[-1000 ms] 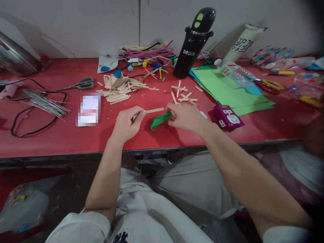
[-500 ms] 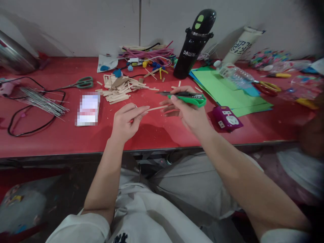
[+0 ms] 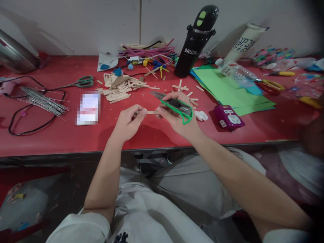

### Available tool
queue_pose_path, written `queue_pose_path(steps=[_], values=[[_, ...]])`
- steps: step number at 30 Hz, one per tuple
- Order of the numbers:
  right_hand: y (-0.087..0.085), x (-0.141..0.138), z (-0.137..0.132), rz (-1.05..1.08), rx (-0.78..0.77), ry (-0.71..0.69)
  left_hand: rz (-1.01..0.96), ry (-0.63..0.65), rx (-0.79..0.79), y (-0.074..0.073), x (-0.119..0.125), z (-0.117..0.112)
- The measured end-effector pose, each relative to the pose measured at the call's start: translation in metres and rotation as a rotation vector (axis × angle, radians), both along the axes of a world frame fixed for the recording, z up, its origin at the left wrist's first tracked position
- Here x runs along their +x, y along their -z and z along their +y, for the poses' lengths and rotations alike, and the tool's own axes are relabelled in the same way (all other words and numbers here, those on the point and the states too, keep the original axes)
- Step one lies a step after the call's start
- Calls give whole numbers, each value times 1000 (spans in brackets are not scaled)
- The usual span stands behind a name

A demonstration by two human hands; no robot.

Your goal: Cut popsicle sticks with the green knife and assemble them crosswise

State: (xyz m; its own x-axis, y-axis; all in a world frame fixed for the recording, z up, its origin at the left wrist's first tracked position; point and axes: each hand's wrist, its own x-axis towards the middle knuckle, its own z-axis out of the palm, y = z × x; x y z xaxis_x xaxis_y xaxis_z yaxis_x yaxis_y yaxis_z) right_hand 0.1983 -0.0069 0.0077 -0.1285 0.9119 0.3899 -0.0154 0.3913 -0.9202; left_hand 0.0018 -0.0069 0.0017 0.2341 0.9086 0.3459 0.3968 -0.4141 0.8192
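The stick (image 3: 152, 112) is at the centre of the frame, its left end pinched between thumb and fingers of the left hand (image 3: 129, 122). The right hand (image 3: 184, 127) closes around the cutter (image 3: 180, 107) while its thumb and a fingertip meet the stick's right end; how firmly they press, I cannot tell. The stick looks light, stiff and dry, so it should hardly slip, but being thin it could snap if bent; either end makes a fair hold. The cutter seems light and rigid, best held by its green handle, clear of the blade (image 3: 156, 95) pointing upper left.
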Motion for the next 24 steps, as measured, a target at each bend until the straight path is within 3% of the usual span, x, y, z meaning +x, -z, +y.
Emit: queue_pose_path(steps=[4, 8, 14, 18, 20, 24], values=[[-1, -1, -5, -163, 12, 28, -28, -46, -113, 2, -2, 6], [-3, 0, -8, -360, 128, 138, 132, -74, -142, 1, -7, 9], [-7, 15, -2, -342, 12, 51, 329, -37, -239, -1, -16, 7], [-19, 25, 1, -419, 30, 121, 444, -15, -282, 1, -16, 8], [-25, 28, 1, -432, -13, 67, 525, -22, -289, 1, -16, 9], [-29, 33, -1, -462, -78, -168, 625, -24, -261, 0, -14, 11]])
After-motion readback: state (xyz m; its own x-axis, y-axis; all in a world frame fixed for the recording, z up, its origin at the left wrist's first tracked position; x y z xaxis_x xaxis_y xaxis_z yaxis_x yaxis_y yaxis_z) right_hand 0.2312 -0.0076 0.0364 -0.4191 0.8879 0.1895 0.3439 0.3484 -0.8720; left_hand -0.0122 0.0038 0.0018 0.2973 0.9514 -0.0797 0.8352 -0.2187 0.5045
